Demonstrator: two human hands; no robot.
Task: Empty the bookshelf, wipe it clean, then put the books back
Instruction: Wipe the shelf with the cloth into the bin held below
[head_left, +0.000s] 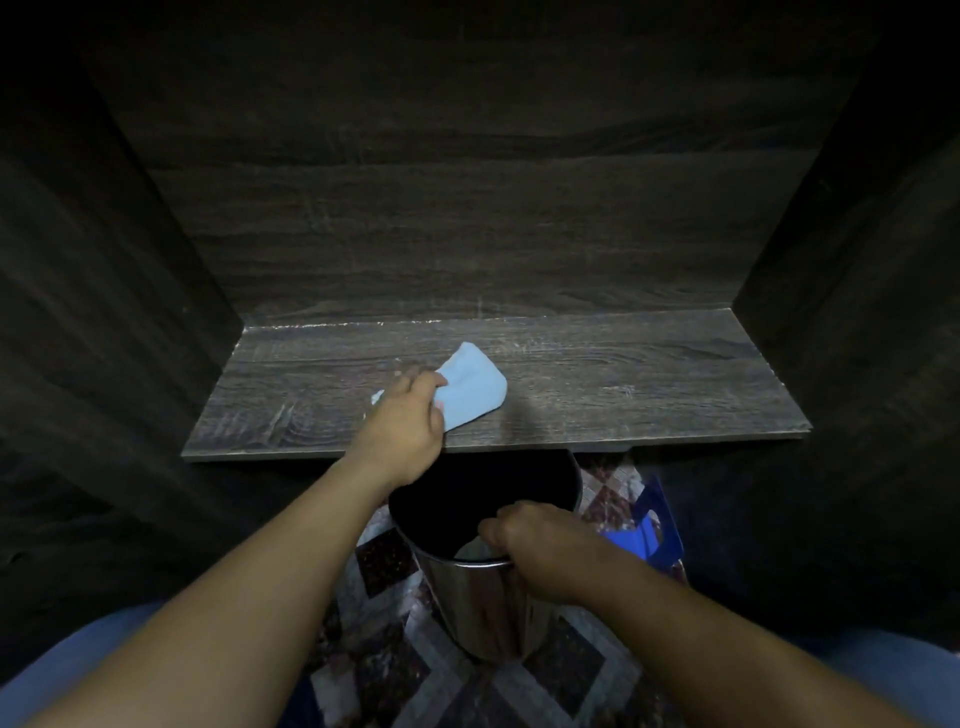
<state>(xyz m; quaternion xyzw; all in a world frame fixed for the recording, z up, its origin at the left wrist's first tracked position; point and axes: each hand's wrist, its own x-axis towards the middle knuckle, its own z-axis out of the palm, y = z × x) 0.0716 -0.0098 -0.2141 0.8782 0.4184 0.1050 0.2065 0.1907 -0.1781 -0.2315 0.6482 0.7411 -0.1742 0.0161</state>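
Nearest, the right hand (540, 545) has its grip clenched over the near rim of a steel bin (483, 608). The bin stands on the patterned floor (395, 670) with its mouth tucked just under the front edge of the shelf board (623, 384). To do the wipe well, that hand should hold the bin steady and keep its opening beneath the edge where the dust will fall.

Beyond it, the left hand (405, 431) grasps a pale blue cloth (470, 387), bunched in the fingers and lying flat on the left-middle of the board. The board carries no books, and none are in view, so I judge the emptying done and the wiping in hand. Long strokes drawn from the back towards the front edge, ending above the bin, would serve best. The pale line of dust along the seam with the back panel (467, 208) needs the cloth pressed right into the corner.

A blue plastic thing (657, 525) lies on the floor just right of the bin, clear of the stroke. The dark side walls (104, 312) close in on both sides and limit the elbow's swing, and the right half of the board looks a long reach for this hand.
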